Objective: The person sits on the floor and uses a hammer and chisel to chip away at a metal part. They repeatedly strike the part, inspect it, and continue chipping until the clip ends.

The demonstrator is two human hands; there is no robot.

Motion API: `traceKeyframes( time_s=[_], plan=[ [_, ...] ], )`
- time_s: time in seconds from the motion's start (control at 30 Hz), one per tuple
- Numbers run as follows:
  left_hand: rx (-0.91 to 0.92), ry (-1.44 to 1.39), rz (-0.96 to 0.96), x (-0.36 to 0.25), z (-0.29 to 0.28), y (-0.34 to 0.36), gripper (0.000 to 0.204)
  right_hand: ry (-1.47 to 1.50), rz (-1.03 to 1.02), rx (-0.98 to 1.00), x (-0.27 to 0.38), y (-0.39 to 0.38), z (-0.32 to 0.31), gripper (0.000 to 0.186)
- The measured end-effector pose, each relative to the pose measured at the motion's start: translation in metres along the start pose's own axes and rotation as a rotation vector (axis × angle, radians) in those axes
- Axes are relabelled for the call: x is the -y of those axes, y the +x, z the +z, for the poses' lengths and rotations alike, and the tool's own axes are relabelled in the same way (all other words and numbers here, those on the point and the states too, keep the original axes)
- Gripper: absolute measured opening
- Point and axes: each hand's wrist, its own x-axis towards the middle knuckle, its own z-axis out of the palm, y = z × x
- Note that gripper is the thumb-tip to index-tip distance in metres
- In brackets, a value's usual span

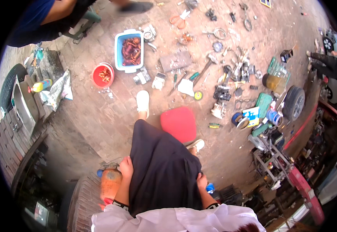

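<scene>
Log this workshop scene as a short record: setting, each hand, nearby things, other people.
setting: brick floor strewn with tools and parts
left hand: rests on the black skirt, holds nothing
right hand: on the skirt's other side, partly hidden
near left hand: orange cylinder
ahead: red stool, blue tub, red bowl
right side: small wheel
other people: one at top left in a blue sleeve; a dark-gloved hand at right edge
</scene>
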Motion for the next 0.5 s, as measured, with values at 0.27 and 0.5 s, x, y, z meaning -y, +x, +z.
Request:
traceKeyframes(
  time_s=[0.27,0.5],
  plan=[
    [0.426,-1.329,-0.56,-0.133,-0.064,0.055,0.052,1.243,-0.097,0.537,0.201,-0.078,-0.193,0.027],
    [0.561,-1.454,-0.776,-0.175,0.088,0.001,0.037,1.136,-0.008,1.173,0.264,-0.045,-0.156,0.03]
  ],
)
